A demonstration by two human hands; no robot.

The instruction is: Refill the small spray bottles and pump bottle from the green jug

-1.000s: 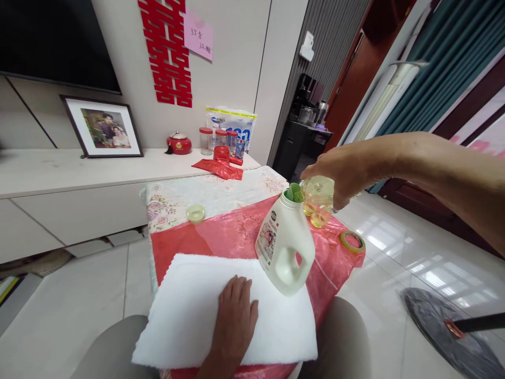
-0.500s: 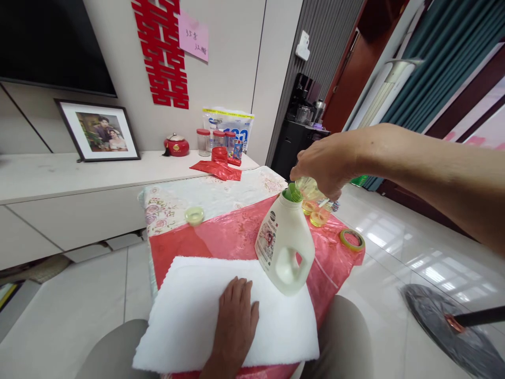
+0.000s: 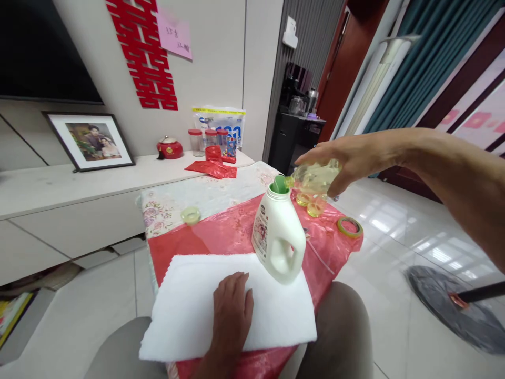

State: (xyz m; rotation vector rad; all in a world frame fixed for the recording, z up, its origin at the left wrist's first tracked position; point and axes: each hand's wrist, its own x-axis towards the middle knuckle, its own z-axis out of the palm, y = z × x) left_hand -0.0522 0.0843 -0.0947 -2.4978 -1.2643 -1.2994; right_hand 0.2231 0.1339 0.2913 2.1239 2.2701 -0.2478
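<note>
- The right hand (image 3: 349, 158) has its grip closed around a clear bottle (image 3: 315, 178) with pale yellow liquid, above the right part of the desk (image 3: 215, 192).
- This bottle lies almost level in the air, and its neck points to the left, touching or nearly touching the green funnel (image 3: 280, 184); whether liquid is running, I cannot tell.
- The funnel sits in the mouth of the white jug (image 3: 278, 237), which stands upright, right of the desk's middle, on the far right part of the white cloth (image 3: 189, 305).
- The left hand (image 3: 232, 305) rests on this cloth near the desk's near edge; its grip is relaxed, fingers extended and close together, holding nothing.
- Under the cloth, a red sheet (image 3: 229, 231) covers much of the desk.
- Near the desk's right edge lies a roll of tape (image 3: 350, 227); two clear containers (image 3: 314, 207), yellow inside, stand behind the jug, partly hidden.
- Toward the far left corner is a small pale dish (image 3: 191, 216).
</note>
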